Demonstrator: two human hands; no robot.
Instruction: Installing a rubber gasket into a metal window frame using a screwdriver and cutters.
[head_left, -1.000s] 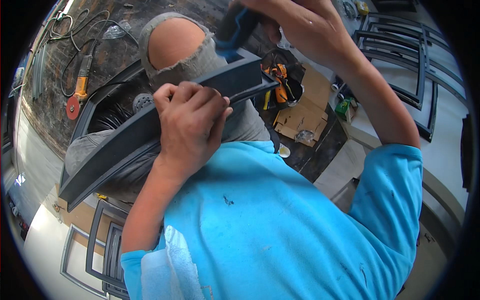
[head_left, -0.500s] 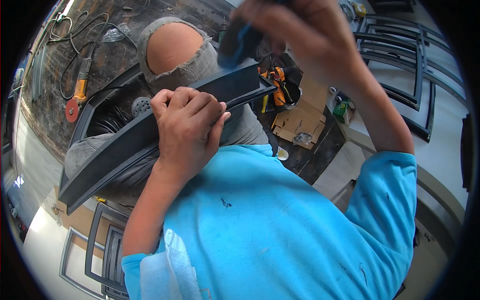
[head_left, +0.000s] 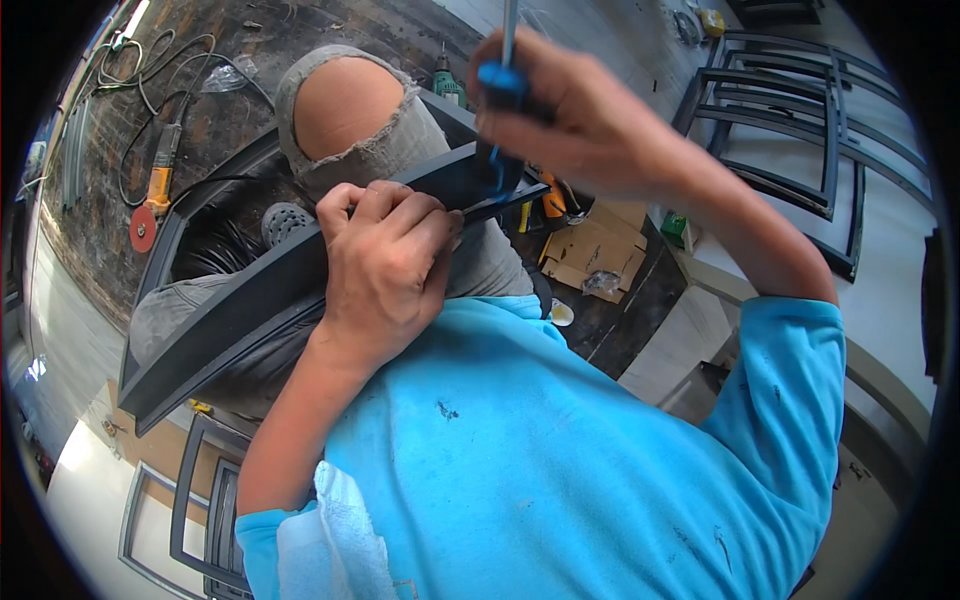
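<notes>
Biggest thing first: from my remote seat the dark frame (head_left: 240,300) has barely budged over the last second. It lies slantwise across the lap (head_left: 490,265), its left end out past the thigh's left edge and its right end just below the ripped knee, up by the lap's far right edge. So I'd say the workpiece is well steadied.

The left hand (head_left: 385,265) matches the earlier looks too — wrapped over the frame's middle, fingers curled across the top and thumb on the near side. The right hand (head_left: 545,110) is where the change is: it's dropped toward the frame's right end, a bit blurred, clenched around a screwdriver (head_left: 503,82).

That tool's now in a clearer pose, shaft pointing up and the black-and-blue handle butt down over the frame's right end. My read is that the butt is doing the tapping, so this looks like the low part of a stroke. Can't tell if it's actually touching — too smeared.

Smallest change: more of the green drill (head_left: 447,85) shows on the floor beyond the frame's far edge.
</notes>
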